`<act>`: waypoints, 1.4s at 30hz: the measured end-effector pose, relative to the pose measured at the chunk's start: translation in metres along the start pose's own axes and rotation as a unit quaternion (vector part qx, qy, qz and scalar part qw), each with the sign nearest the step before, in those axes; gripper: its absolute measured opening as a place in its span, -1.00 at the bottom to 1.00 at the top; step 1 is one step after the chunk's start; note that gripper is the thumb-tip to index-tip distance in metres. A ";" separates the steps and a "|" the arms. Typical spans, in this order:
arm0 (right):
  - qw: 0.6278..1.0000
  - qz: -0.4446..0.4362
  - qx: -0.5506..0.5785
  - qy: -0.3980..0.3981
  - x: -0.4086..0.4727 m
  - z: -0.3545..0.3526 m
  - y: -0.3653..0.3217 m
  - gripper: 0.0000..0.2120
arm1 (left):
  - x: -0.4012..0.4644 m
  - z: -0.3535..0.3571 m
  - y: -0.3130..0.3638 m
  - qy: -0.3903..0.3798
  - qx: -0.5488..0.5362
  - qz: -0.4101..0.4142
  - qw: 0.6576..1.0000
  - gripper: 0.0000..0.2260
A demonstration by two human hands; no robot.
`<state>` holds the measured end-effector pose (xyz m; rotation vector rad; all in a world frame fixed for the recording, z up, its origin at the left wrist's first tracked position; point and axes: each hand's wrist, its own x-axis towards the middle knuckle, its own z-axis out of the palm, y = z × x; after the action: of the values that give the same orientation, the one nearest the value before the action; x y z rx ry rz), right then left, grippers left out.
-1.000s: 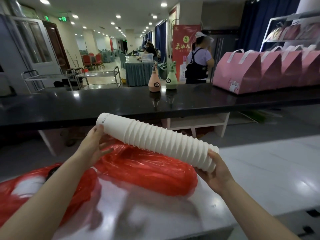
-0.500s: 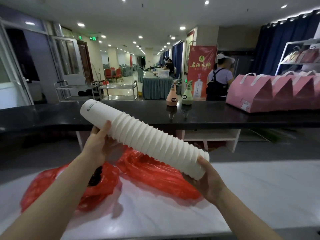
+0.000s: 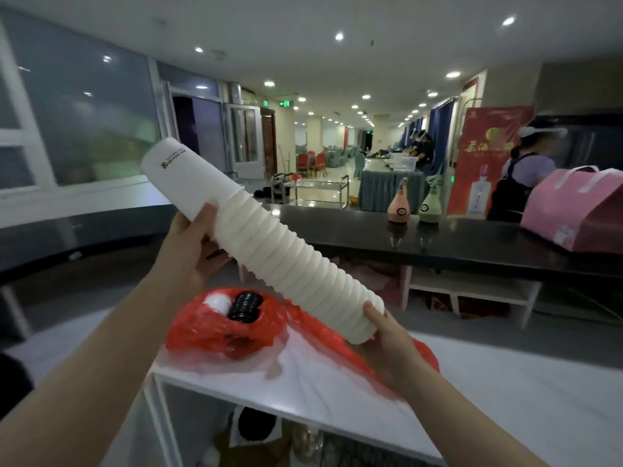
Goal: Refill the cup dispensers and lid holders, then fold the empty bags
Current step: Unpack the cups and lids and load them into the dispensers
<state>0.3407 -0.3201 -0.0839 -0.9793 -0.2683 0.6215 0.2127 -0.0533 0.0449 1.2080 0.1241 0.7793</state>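
Left hand (image 3: 192, 244) and right hand (image 3: 387, 332) are gripping the tilted cup stack (image 3: 269, 251) at either end, above the red bag (image 3: 222, 328). Risk: the nested stack is liable to separate mid-span (support at ends only).

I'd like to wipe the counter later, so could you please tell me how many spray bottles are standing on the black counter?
2. A peach spray bottle stands on the black counter, and a green spray bottle stands just right of it. The pink bag could hide more.
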 end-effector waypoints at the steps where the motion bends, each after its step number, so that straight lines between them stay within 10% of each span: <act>1: 1.000 0.010 0.011 -0.016 -0.005 0.004 0.003 -0.57 | -0.016 -0.004 0.007 0.012 0.001 0.018 1.000 -0.59; 6: 0.997 0.056 -0.040 -0.044 -0.039 0.041 0.038 -0.72 | -0.114 -0.027 0.044 0.081 0.040 0.058 0.994 -0.87; 13: 0.986 0.123 -0.035 -0.109 -0.109 0.152 0.098 -0.80 | -0.254 -0.086 0.148 0.218 0.122 0.106 0.962 -0.48; 22: 0.943 0.169 -0.134 -0.254 -0.206 0.363 0.149 -0.78 | -0.403 -0.158 0.303 0.376 0.193 0.240 0.874 -0.71; 42: 0.921 0.063 -0.232 -0.307 -0.247 0.617 0.224 -0.80 | -0.441 -0.285 0.459 0.340 0.345 0.307 0.819 -0.47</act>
<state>-0.2345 0.0477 0.0780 -1.2411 -0.9500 1.0059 -0.4671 -0.0311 0.1998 1.6182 0.6809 1.8387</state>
